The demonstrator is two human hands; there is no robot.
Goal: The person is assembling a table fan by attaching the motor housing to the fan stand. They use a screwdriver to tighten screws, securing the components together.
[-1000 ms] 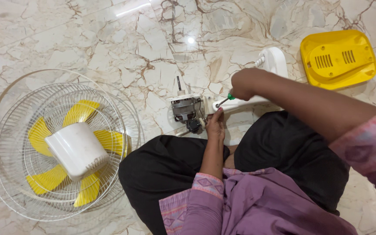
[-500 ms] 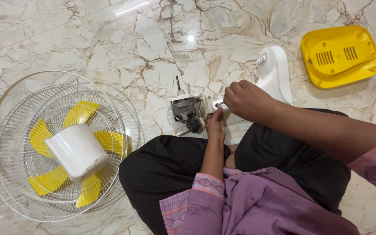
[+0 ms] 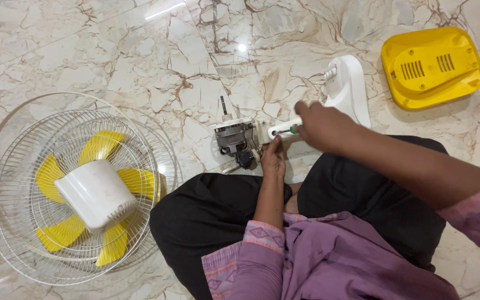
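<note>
Bright, even indoor light, glare spot on marble floor (image 3: 242, 48), sharp focus

Polished marble floor (image 3: 140, 61) in cream and white, veined throughout with brown and rust lines, straight tile joints crossing at angles, a bright round ceiling-light reflection (image 3: 242, 48) seen near top centre, a streak of glare (image 3: 165, 10) beside it

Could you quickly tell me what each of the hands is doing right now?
Left hand: fingertips pressed against the fan motor assembly; no closed grasp visible.
Right hand: closed around a green-handled screwdriver.
</note>
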